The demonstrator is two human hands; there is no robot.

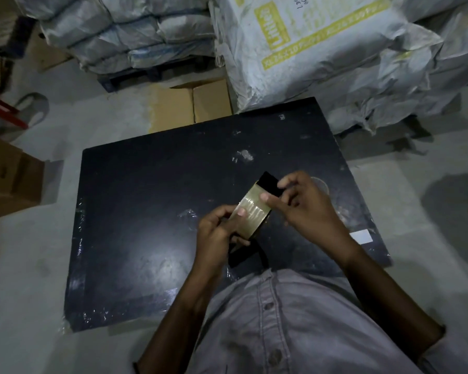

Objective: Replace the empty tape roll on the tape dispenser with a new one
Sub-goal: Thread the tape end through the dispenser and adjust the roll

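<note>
Your left hand (pixel 216 233) and right hand (pixel 305 203) both grip the tape dispenser (pixel 254 211) above the black table (pixel 146 211).

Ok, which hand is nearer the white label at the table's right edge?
Right. The right hand works at the tape roll, just left of the white label; the left hand grips the roll farther left.

Worktop (pixel 146 211) w/ tape roll (pixel 251 213) held above it; cardboard box (pixel 192 103) behind, sacks (pixel 322 49) further back, box (pixel 8 179) left
</note>
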